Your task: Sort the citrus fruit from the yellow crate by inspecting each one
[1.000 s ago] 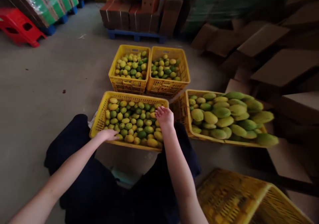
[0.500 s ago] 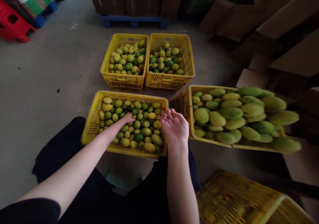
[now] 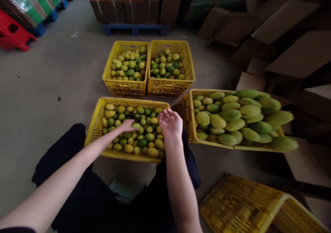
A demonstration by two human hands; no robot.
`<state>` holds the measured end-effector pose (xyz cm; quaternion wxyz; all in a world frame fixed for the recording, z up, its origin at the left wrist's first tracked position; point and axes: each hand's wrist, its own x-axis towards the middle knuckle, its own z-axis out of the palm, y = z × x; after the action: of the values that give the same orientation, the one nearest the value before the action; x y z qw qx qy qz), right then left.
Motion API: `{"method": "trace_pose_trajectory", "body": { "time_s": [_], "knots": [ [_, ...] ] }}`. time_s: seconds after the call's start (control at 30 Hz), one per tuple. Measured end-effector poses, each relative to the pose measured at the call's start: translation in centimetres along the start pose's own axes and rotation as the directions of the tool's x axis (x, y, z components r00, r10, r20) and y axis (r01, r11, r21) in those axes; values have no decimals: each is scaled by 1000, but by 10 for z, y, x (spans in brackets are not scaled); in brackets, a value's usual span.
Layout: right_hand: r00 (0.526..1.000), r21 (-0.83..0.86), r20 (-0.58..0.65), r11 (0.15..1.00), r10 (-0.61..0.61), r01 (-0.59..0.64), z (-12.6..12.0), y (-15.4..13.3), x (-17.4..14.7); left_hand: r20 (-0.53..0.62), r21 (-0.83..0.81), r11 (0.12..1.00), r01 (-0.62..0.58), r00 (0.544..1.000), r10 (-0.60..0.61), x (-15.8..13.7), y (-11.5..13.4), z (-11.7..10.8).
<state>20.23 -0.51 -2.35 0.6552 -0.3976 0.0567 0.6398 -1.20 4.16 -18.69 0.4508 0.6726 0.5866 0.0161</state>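
Between my knees stands a yellow crate [image 3: 93, 136] filled with green and yellow lemons [image 3: 149, 137]. My left hand [image 3: 126, 125] is over the middle of this crate, its fingers closed round a yellow-green lemon [image 3: 136, 126]. Turned palm up at the crate's right end is my right hand [image 3: 171, 123]. Its fingers are slightly curled and its palm holds nothing.
Two yellow crates [image 3: 126, 88] [image 3: 172, 89] of similar fruit stand just beyond. On the right, another crate [image 3: 192, 122] is heaped with large green papaya-like fruit [image 3: 250, 110]. A yellow crate [image 3: 240, 203] lies tipped at lower right. Cardboard [image 3: 287, 20], a pallet [image 3: 136, 29] and a red stool [image 3: 12, 31] lie farther off.
My left hand has come up slightly from among the fruit, and a lemon now shows in its fingers. My right hand stays palm up. The view has shifted slightly.
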Motion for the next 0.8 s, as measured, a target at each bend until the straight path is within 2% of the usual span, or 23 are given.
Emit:
{"method": "trace_pose_trajectory", "body": {
  "time_s": [0.07, 0.13, 0.2, 0.23, 0.27, 0.3, 0.33, 0.37, 0.4, 0.43, 0.47, 0.5, 0.57, 0.6, 0.63, 0.7, 0.8],
  "knots": [
    [1000, -88, -15, 996, -6, 5, 5, 13, 2, 13, -14, 999, -51, 999, 51, -15, 17, -16],
    [993, -229, -18, 967, -116, 109, 9, 24, 0, 26, -47, 988, -149, 988, 150, -33, 41, -39],
    [957, -375, 22, 885, -290, 277, 12, 32, -6, 5, -82, 953, -293, 956, 294, -56, 70, -66],
    [941, -423, 58, 845, -334, 326, 14, 34, -9, -24, -90, 930, -356, 934, 355, -68, 85, -80],
    [943, -445, 97, 834, -318, 327, 16, 36, -13, -61, -108, 907, -408, 913, 404, -79, 99, -93],
    [963, -442, 138, 855, -234, 271, 18, 37, -16, -77, -143, 884, -445, 895, 439, -88, 112, -105],
    [978, -420, 185, 893, -93, 164, 20, 37, -19, -85, -193, 859, -474, 881, 466, -95, 123, -114],
    [970, -382, 234, 924, 62, 33, 22, 37, -21, -94, -249, 834, -492, 870, 485, -98, 130, -120],
    [942, -340, 278, 936, 191, -90, 24, 36, -22, -108, -305, 811, -500, 864, 492, -96, 133, -123],
    [912, -297, 304, 937, 274, -183, 24, 35, -22, -142, -351, 793, -499, 865, 482, -91, 133, -122],
    [900, -251, 308, 939, 309, -237, 24, 33, -22, -192, -372, 792, -485, 875, 445, -83, 128, -118],
    [908, -200, 285, 946, 306, -256, 22, 30, -21, -240, -357, 819, -450, 891, 385, -72, 121, -110],
    [953, -80, 188, 971, 238, -227, 15, 20, -16, -322, -241, 921, -305, 921, 221, -46, 99, -84],
    [973, -16, 131, 981, 191, -191, 11, 13, -13, -297, -117, 975, -190, 943, 148, -34, 88, -68],
    [988, 46, 77, 989, 135, -139, 5, 5, -10, -258, -74, 986, -146, 958, 123, -23, 78, -50],
    [1000, 140, -17, 990, 11, -8, -5, -11, -5, -162, -26, 990, -138, 978, 132, -5, 62, -14],
    [991, 228, -74, 966, -109, 123, -18, -29, 1, -96, 22, 989, -145, 985, 146, 14, 58, 28]
  ]
}}
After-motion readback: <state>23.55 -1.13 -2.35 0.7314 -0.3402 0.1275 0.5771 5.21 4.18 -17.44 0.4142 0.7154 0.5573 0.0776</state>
